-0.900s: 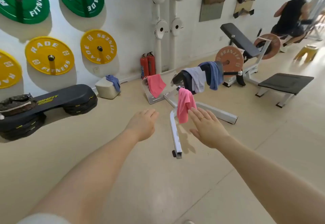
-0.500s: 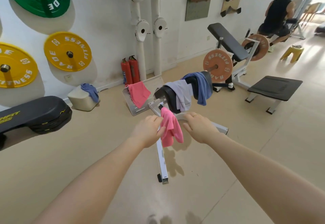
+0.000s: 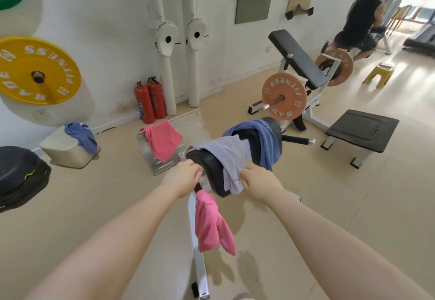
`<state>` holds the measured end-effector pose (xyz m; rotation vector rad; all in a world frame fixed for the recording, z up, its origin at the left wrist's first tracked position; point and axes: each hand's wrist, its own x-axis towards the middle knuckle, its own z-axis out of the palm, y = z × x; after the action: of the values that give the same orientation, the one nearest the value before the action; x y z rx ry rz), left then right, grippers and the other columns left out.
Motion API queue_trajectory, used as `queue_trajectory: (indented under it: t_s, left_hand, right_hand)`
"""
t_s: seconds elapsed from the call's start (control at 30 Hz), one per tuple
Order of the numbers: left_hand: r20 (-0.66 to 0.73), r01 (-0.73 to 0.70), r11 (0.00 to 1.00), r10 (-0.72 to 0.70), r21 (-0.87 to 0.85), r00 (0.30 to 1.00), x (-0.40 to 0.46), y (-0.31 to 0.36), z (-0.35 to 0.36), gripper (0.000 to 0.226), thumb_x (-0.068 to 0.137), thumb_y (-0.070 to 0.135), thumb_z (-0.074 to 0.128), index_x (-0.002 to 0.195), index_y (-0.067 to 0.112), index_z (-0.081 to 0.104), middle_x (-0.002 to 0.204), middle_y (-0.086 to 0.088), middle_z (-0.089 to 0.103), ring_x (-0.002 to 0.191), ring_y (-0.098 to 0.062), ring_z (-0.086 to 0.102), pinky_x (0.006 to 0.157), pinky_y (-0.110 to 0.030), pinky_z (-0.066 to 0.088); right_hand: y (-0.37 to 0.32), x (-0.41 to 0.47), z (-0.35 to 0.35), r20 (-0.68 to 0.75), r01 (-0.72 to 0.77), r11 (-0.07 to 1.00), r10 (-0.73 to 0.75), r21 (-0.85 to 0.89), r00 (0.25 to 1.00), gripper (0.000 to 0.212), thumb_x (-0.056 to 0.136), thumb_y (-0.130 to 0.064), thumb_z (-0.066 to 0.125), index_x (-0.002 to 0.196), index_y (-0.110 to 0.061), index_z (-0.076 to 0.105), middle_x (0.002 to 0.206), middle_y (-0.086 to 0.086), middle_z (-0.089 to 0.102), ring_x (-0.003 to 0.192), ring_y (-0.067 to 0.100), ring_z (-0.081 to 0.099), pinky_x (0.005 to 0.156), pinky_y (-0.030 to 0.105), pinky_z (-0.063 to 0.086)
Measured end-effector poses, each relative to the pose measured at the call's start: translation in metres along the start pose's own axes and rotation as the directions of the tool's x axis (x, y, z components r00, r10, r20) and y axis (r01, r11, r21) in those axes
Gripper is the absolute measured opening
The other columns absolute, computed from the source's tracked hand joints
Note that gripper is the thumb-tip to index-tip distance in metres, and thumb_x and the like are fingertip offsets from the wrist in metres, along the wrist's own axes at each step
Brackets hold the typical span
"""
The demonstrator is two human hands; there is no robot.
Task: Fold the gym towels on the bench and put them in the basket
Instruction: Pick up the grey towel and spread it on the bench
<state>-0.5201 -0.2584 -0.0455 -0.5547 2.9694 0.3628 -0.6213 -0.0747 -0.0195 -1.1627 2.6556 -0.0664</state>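
Observation:
A lilac towel [image 3: 231, 158] lies draped over the black bench pad [image 3: 211, 177]. My right hand [image 3: 257, 181] pinches its hanging lower edge. My left hand [image 3: 184, 177] has its fingers curled at the towel's left edge by the front of the pad. A blue towel [image 3: 264, 139] is draped over the pad further back. A pink towel [image 3: 211, 224] hangs from the white bench frame [image 3: 199, 269] just below my left hand. Another pink towel [image 3: 162, 139] lies on a metal footplate. The cream basket [image 3: 63, 155] stands by the wall at left with a blue towel [image 3: 81, 133] over its rim.
Two red fire extinguishers [image 3: 149, 102] stand at the wall. An orange weight plate [image 3: 283, 98] and incline bench are behind the pad, with a low black bench [image 3: 362, 132] at right. A black step platform [image 3: 21, 177] is at left. A person [image 3: 362, 22] exercises far right.
I have come closer to the bench. Both hands moved up from the hanging pink towel to the lilac towel on the pad and closed on it.

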Motion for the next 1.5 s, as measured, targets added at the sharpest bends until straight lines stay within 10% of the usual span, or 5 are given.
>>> queue_trajectory:
  t_s: [0.6,0.7,0.9,1.1,1.5]
  left_hand:
    - [0.132,0.487,0.809,-0.471,-0.328,0.872,0.178,-0.011,0.12,0.062,0.096,0.029,0.045,0.148,0.015,0.016,0.158,0.002,0.006,0.136,-0.023,0.033,0.103,-0.034,0.035]
    - [0.096,0.491,0.806,-0.488,-0.33,0.867,0.184,-0.015,0.126,0.063,0.093,0.031,0.05,0.146,0.014,0.021,0.157,0.0,0.012,0.137,-0.023,0.032,0.106,-0.032,0.03]
    - [0.109,0.528,0.713,-0.545,-0.461,0.831,0.183,-0.004,0.11,0.071,0.09,0.013,0.049,0.149,0.017,0.009,0.155,-0.001,0.02,0.126,-0.03,0.045,0.092,-0.035,0.042]
    - [-0.038,0.496,0.728,-0.579,-0.473,0.814,0.156,-0.027,0.044,0.068,0.092,0.013,0.044,0.149,0.017,0.007,0.157,-0.003,0.012,0.13,-0.03,0.04,0.103,-0.036,0.036]
    - [-0.381,0.271,0.749,-0.571,-0.605,0.727,-0.059,-0.141,-0.114,0.033,0.091,0.002,0.045,0.119,0.015,0.058,0.107,0.008,0.061,0.093,-0.005,0.054,0.073,0.006,0.031]
  right_hand:
    - [0.045,0.255,0.099,0.165,0.181,0.983,-0.183,0.028,0.969,0.068,0.089,-0.037,0.054,0.144,-0.014,0.022,0.143,0.011,0.03,0.125,0.031,0.035,0.1,0.037,0.035]
    - [0.045,0.262,0.111,0.01,0.217,0.974,-0.217,-0.056,0.976,0.081,0.06,-0.038,0.083,0.125,-0.002,0.051,0.114,0.018,0.057,0.094,0.036,0.057,0.074,0.038,0.049]
    - [0.055,0.281,0.098,0.154,0.115,0.956,-0.161,0.268,0.975,0.025,0.095,-0.024,0.047,0.111,-0.006,0.052,0.111,0.014,0.053,0.104,0.032,0.049,0.084,0.036,0.038]
    - [0.005,0.266,0.025,0.145,0.0,0.482,-0.264,0.876,0.954,0.016,0.097,-0.009,0.039,0.089,-0.017,0.05,0.079,-0.004,0.045,0.082,0.013,0.045,0.064,0.013,0.04]
    - [-0.245,0.162,-0.046,0.211,-0.238,0.06,-0.702,0.969,0.68,0.034,0.101,-0.027,0.032,0.11,-0.005,0.056,0.09,0.015,0.061,0.078,0.023,0.06,0.075,0.033,0.052]
